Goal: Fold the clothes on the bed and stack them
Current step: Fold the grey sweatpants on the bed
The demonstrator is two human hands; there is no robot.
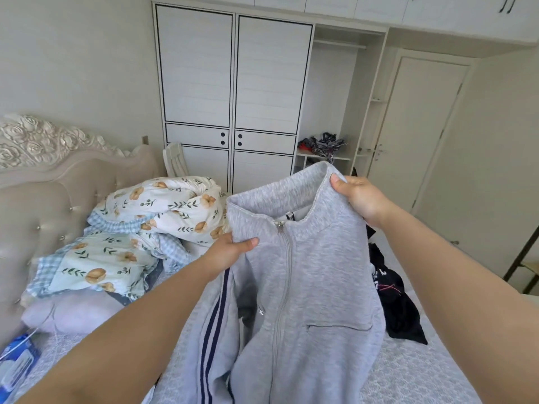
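Observation:
I hold a light grey zip-up jacket [318, 275] up in front of me over the bed [414, 371]. It has a stand-up collar, a closed front zipper and navy stripes down one sleeve. My left hand [230, 249] grips the fabric at the left shoulder, just below the collar. My right hand [358, 199] grips the collar's right side, higher and farther away. The jacket's lower part hangs down out of view. A black garment [399, 304] with pink and white print lies crumpled on the bed behind the jacket, to the right.
A floral duvet [175, 211] and floral pillow [99, 263] are bunched at the tufted headboard [40, 199] on the left. A blue packet [17, 360] lies at the lower left. A white wardrobe [233, 91] stands behind, with dark clothes [323, 145] on an open shelf and a door [420, 129] at right.

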